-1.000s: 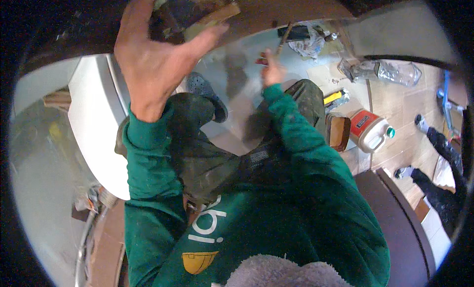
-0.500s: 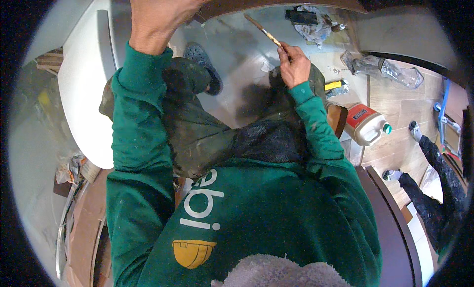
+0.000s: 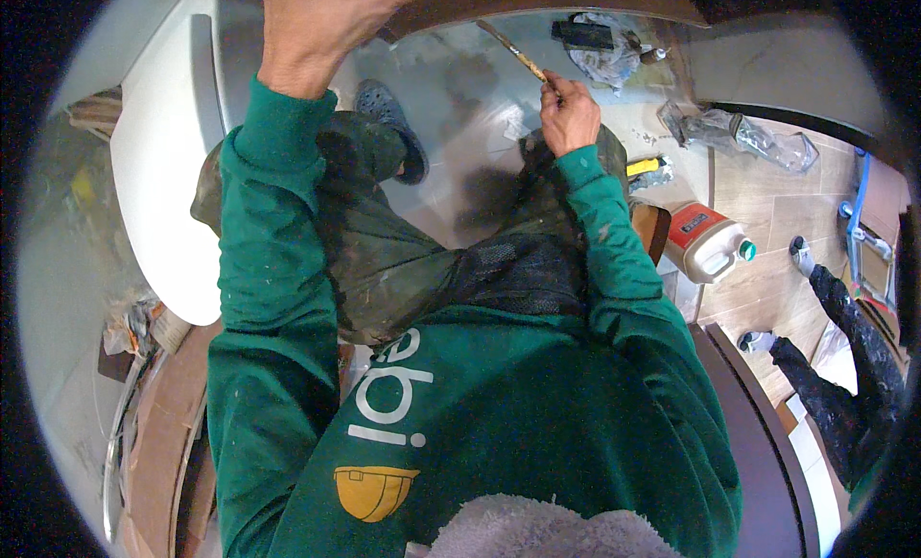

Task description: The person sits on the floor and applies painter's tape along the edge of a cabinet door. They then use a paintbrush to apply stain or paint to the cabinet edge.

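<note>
Between the curled fingers of my right hand (image 3: 570,118) is a slim, stained paintbrush (image 3: 518,57); its brown tip slants up and left toward a dark brown edge (image 3: 566,0). My left hand (image 3: 331,21) is raised at the top of the view, near the left end of that edge. Its fingers lie beyond the picture, so whatever it touches is hidden. My knees are spread below, and one foot in a grey clog (image 3: 391,126) rests on the floor.
At left stands a white rounded panel (image 3: 168,203). On the right are a jug with a red label (image 3: 705,241), a yellow-handled tool (image 3: 645,166), clear plastic wrapping (image 3: 743,136) and a dark block on crumpled plastic (image 3: 600,42). Another person's legs (image 3: 835,366) show at far right.
My right hand and the paintbrush have shifted slightly up. The left hand moved a little to the right. The brush stays in my grip.
</note>
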`<state>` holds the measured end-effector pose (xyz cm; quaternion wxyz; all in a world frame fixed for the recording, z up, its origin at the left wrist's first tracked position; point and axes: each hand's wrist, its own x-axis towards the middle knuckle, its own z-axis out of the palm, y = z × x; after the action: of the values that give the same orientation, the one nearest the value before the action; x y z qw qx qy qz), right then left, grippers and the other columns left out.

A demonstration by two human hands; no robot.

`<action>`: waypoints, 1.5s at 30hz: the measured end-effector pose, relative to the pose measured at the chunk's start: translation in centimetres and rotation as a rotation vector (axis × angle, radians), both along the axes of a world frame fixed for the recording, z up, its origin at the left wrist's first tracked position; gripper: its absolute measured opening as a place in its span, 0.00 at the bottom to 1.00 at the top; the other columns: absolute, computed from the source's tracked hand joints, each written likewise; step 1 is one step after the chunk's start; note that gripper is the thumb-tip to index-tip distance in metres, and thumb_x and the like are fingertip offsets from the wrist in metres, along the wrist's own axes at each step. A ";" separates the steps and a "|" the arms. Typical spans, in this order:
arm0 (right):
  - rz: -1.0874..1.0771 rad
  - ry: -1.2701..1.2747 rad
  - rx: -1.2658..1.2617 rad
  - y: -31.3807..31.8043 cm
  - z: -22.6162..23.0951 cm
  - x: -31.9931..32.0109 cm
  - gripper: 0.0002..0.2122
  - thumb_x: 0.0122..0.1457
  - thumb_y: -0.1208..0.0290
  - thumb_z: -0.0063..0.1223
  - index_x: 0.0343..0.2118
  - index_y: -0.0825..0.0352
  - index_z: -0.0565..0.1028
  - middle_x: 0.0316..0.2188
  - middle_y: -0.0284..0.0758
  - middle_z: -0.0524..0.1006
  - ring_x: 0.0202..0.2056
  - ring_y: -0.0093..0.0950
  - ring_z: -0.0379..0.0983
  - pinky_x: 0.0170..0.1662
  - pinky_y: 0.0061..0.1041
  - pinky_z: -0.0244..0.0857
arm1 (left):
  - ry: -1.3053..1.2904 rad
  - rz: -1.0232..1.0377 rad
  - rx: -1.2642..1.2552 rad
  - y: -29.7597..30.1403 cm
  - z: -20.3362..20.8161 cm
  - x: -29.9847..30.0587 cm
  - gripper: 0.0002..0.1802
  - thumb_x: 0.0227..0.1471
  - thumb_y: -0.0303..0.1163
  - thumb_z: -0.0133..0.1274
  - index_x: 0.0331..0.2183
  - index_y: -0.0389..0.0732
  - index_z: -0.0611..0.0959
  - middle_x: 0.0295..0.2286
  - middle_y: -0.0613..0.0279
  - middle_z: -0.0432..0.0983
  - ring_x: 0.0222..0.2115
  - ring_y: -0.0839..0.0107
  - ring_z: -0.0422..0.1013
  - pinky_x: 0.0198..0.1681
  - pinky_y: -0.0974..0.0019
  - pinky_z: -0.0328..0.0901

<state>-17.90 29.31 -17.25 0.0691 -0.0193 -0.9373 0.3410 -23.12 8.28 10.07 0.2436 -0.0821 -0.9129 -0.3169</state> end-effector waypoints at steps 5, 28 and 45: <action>0.003 0.001 -0.031 0.1 -0.4 -0.2 0.12 0.55 0.67 0.53 0.42 0.57 0.80 0.33 0.45 0.76 0.33 0.47 0.74 0.37 0.43 0.69 | 0.115 0.019 -0.115 0.5 -0.2 0.2 0.42 0.28 0.40 0.72 0.47 0.29 0.76 0.40 0.50 0.75 0.41 0.61 0.73 0.47 0.63 0.67; -0.006 0.009 -0.081 0.9 -1.1 -0.1 0.11 0.56 0.65 0.52 0.41 0.57 0.80 0.31 0.47 0.76 0.32 0.48 0.74 0.36 0.45 0.68 | -0.014 0.001 0.043 0.6 -0.5 -0.2 0.41 0.29 0.36 0.72 0.47 0.30 0.76 0.39 0.53 0.74 0.40 0.64 0.72 0.45 0.65 0.67; -0.038 -0.037 -0.055 1.5 -1.0 -1.2 0.12 0.56 0.64 0.52 0.42 0.56 0.80 0.33 0.45 0.76 0.34 0.49 0.74 0.38 0.45 0.68 | -0.110 -0.017 0.142 1.1 0.3 0.3 0.41 0.29 0.35 0.72 0.48 0.31 0.76 0.40 0.53 0.74 0.41 0.65 0.72 0.46 0.66 0.67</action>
<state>-19.14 30.80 -18.21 0.0574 -0.0453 -0.9283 0.3646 -22.84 9.37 10.40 0.1953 -0.0551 -0.8995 -0.3870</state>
